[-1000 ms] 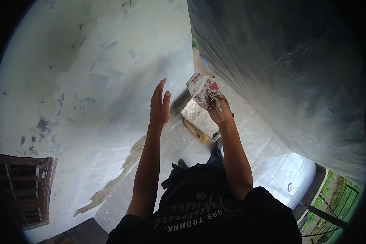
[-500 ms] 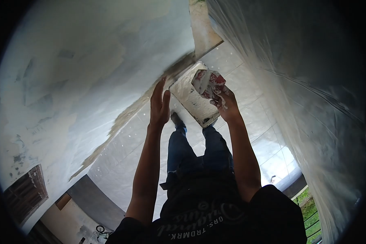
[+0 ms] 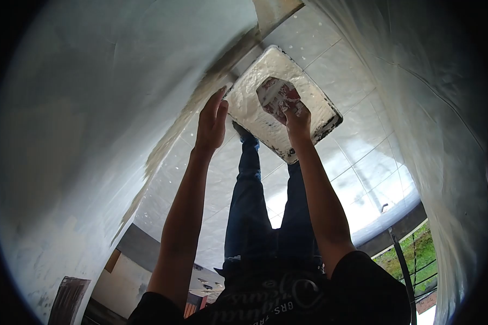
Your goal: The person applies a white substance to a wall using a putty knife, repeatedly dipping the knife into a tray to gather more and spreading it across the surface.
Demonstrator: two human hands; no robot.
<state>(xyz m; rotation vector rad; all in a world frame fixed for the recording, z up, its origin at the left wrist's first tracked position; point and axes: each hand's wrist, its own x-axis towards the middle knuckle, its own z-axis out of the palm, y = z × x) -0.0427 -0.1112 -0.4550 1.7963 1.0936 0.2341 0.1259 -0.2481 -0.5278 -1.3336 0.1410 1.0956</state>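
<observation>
Here's the right hand (image 3: 299,122), gripping a flat, angular, white-smeared red spreader (image 3: 276,97) over a dark-edged rectangular tray (image 3: 331,124) of creamy white paste (image 3: 249,92)! The left hand (image 3: 211,125): fingers straight, thumb apart, beside the tray.

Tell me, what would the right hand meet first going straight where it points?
Probably the white-coated slab, met by the smeared tool the right hand holds; the gap between them is unclear.
</observation>
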